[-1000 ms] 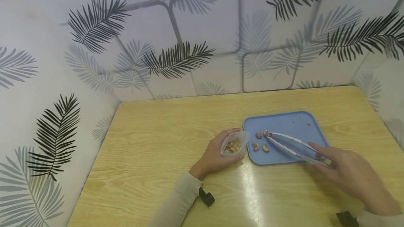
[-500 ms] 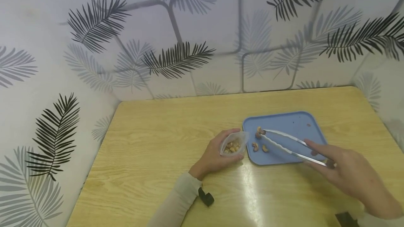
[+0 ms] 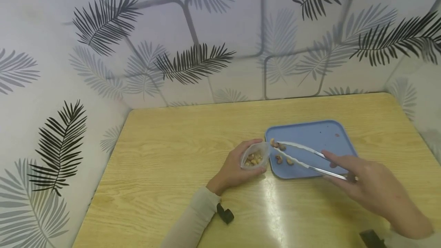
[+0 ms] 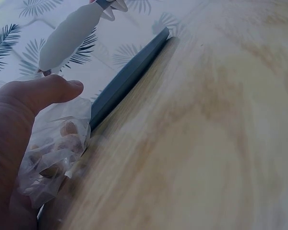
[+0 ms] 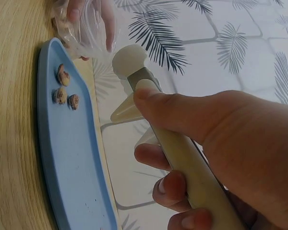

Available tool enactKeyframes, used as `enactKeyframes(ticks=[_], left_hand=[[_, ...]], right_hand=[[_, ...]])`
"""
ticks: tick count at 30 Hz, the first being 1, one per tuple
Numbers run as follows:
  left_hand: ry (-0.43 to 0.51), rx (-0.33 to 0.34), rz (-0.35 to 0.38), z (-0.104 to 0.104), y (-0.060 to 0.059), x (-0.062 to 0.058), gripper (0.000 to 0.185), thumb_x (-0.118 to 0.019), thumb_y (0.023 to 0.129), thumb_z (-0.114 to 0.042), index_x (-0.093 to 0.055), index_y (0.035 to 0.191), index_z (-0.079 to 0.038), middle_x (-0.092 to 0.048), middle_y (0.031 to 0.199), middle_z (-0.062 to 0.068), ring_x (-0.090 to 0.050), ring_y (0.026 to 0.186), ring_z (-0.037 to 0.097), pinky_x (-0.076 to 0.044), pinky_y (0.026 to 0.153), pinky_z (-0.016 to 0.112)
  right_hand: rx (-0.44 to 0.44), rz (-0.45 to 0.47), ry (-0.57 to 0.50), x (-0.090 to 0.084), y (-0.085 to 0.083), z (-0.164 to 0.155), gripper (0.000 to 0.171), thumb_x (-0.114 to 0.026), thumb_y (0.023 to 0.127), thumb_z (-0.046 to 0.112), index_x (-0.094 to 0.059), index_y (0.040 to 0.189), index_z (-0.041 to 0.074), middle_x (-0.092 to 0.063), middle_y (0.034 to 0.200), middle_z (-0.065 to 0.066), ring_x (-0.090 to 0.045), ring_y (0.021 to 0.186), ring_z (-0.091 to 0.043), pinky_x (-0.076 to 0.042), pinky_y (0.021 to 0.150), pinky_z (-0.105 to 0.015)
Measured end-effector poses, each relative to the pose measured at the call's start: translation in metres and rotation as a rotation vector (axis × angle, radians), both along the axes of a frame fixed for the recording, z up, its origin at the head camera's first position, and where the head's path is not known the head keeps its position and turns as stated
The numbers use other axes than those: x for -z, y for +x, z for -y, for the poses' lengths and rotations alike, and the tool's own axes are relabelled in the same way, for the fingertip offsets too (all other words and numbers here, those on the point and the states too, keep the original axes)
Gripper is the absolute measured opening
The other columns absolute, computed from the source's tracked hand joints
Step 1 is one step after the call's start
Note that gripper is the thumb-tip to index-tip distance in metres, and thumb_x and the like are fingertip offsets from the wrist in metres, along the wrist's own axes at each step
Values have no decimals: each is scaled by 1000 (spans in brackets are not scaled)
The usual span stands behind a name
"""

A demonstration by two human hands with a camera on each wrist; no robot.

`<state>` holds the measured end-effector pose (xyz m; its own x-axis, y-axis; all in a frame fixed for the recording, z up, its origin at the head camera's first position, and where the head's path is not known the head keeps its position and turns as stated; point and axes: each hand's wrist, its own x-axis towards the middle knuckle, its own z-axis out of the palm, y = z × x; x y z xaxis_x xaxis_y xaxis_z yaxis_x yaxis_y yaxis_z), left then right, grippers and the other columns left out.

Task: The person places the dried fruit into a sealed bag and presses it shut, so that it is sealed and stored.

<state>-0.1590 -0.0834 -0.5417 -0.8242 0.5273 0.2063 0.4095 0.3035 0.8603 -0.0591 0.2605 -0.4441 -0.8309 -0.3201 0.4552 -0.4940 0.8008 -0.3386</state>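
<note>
My left hand (image 3: 231, 170) grips a clear plastic bag (image 3: 264, 156), its mouth spread towards the tray; several cashews (image 3: 253, 160) lie inside. In the left wrist view the thumb curves over the bag (image 4: 62, 143). Tongs (image 3: 306, 147) are held in my right hand (image 3: 377, 186), thumb on one arm and fingers round the other. At their tips a cashew (image 3: 273, 142) is pinched, just right of the bag's mouth. On the blue tray (image 3: 317, 137), three more cashews (image 5: 60, 96) rest near its left end.
The tray lies on a wooden table (image 3: 172, 144) against a leaf-patterned wall (image 3: 220, 30). Small dark crumbs (image 3: 337, 135) dot its far right part. The bag stands right by the tray's left edge.
The tongs with the pinched cashew have moved left across the tray, from among the loose cashews to the bag's mouth. My left hand and the bag have stayed in place.
</note>
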Motion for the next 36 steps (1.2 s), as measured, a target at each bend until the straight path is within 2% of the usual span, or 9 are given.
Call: enactKeyframes(ticks=[5,9,16,23,32,36], left_hand=[[23,6,0,-1,0,0,82,-88,80,-29,-47,151,-32,-60,140,-8,-59,117,14,-51,96,31],[27,7,1,-1,0,0,82,-88,81,-28,-47,151,-34,-60,138,-10,-60,116,14,-52,95,30],[27,-4,-7,0,1,-1,81,-88,80,-27,-48,150,-33,-61,136,-10,-61,119,16,-52,100,34],[5,-7,7,-1,3,-4,82,-89,79,-27,-48,150,-34,-62,135,-10,-60,117,11,-51,99,32],[-2,-11,24,-1,3,-5,82,-89,79,-27,-48,150,-31,-60,138,-11,-59,119,11,-50,100,32],[-9,-14,28,-1,2,-5,82,-89,79,-28,-47,150,-33,-59,139,-13,-58,121,10,-50,101,32]], right_hand=[[-3,18,31,-2,0,6,70,-93,66,25,-70,132,21,-52,68,22,-37,59,11,-32,49,-16],[-11,14,43,-4,-2,11,68,-93,67,26,-71,132,21,-55,71,21,-39,60,11,-33,50,-15],[-38,19,22,-2,-3,19,66,-92,68,24,-71,131,20,-52,72,21,-38,60,9,-31,52,-13],[-17,1,8,1,-3,17,68,-92,67,22,-70,131,17,-48,71,19,-37,60,9,-30,51,-14],[20,30,22,6,-1,11,71,-93,68,25,-68,134,17,-58,76,16,-39,61,8,-33,51,-17],[29,37,12,7,0,6,73,-94,66,23,-68,135,17,-53,72,17,-37,60,8,-31,51,-16]])
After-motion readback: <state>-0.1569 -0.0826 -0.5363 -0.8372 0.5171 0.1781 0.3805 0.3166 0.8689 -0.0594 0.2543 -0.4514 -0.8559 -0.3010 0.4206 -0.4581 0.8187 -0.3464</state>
